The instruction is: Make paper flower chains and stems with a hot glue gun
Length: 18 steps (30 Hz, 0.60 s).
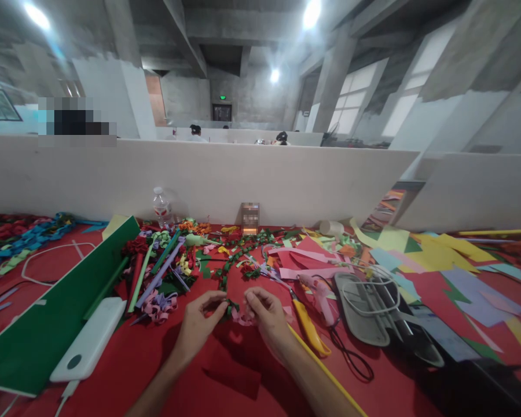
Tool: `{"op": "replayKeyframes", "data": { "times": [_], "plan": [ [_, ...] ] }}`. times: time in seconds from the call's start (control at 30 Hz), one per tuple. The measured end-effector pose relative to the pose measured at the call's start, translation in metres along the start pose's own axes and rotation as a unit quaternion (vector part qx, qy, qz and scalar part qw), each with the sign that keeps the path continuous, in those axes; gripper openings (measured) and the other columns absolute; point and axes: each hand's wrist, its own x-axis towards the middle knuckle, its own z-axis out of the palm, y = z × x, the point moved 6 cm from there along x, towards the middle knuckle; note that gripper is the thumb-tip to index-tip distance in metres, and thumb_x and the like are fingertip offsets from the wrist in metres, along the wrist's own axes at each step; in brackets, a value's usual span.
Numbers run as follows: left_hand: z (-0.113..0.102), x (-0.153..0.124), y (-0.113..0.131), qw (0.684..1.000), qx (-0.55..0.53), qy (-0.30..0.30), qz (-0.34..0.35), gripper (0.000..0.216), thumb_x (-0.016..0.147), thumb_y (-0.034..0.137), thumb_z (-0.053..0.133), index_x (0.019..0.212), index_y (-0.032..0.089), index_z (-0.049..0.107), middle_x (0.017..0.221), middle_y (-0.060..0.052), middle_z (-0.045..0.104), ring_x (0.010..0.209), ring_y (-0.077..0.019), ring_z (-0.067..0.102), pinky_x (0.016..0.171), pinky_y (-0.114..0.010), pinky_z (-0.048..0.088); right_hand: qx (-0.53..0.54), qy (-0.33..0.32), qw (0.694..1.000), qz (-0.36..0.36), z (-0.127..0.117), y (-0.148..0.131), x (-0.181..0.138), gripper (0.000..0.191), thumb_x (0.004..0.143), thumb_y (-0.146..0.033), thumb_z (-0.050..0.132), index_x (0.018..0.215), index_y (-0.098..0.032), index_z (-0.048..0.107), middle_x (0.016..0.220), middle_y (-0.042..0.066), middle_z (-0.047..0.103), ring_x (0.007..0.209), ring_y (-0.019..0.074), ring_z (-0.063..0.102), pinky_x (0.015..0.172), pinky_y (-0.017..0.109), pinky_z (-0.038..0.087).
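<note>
My left hand [203, 319] is closed in a pinch at the near end of a dark green paper garland [224, 272]. The garland curves away from me over the red table covering. My right hand [267, 315] is closed too, its thumb and fingers pinching a curled pink paper piece [242, 317]. That pink piece lies between my two hands, touching the green end; how they are joined is too small to tell. Just beyond my hands is a dark red paper flower [250, 270] with green around it.
At left are a green board [61, 313], a white power bank [89, 341] and rolled paper flowers [156, 272]. On the right lie a yellow-handled tool [308, 327], a pink glue gun [321, 298], a grey case [360, 313] and coloured paper [451, 252]. A bottle [161, 208] stands behind.
</note>
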Motion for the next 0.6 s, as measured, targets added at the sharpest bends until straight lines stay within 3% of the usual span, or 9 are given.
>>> {"op": "replayKeyframes", "data": {
  "times": [0.17,0.3,0.47,0.6],
  "plan": [
    [0.000,0.000,0.000,1.000,0.007,-0.003,0.008,0.028,0.081,0.037,0.072,0.099,0.016,0.075,0.100,-0.010,0.079,0.095,-0.0238,0.074,0.088,-0.034,0.061,0.109,-0.007,0.994,0.027,0.004,-0.004,0.000,0.036,0.067,-0.044,0.089,0.074,-0.020,0.064,0.071,-0.002,0.057,0.055,0.0085,0.044,0.052,0.021,0.040],
    [-0.001,-0.001,0.001,1.000,0.014,-0.004,0.012,0.028,0.081,0.039,0.071,0.099,0.016,0.074,0.100,-0.010,0.079,0.095,-0.0242,0.074,0.088,-0.035,0.061,0.192,0.002,0.978,0.081,0.006,-0.011,-0.008,0.037,0.064,-0.031,0.092,0.089,-0.024,0.066,0.087,0.001,0.063,0.075,0.0137,0.055,0.068,0.025,0.050],
    [0.000,-0.001,0.002,1.000,0.022,-0.004,0.001,0.028,0.082,0.039,0.070,0.099,0.016,0.074,0.100,-0.010,0.078,0.096,-0.0239,0.074,0.088,-0.034,0.060,0.252,-0.052,0.961,0.097,0.008,-0.013,-0.013,0.044,0.069,-0.027,0.089,0.107,-0.029,0.066,0.090,0.000,0.062,0.075,0.0139,0.053,0.059,0.023,0.040],
    [0.001,-0.001,0.001,1.000,0.013,-0.010,-0.001,0.028,0.082,0.038,0.071,0.099,0.016,0.074,0.101,-0.010,0.078,0.096,-0.0235,0.074,0.088,-0.033,0.060,0.251,-0.087,0.957,0.112,0.011,-0.015,-0.016,0.041,0.071,-0.029,0.088,0.106,-0.031,0.065,0.096,-0.001,0.062,0.076,0.0133,0.053,0.065,0.026,0.042]
  ]
}}
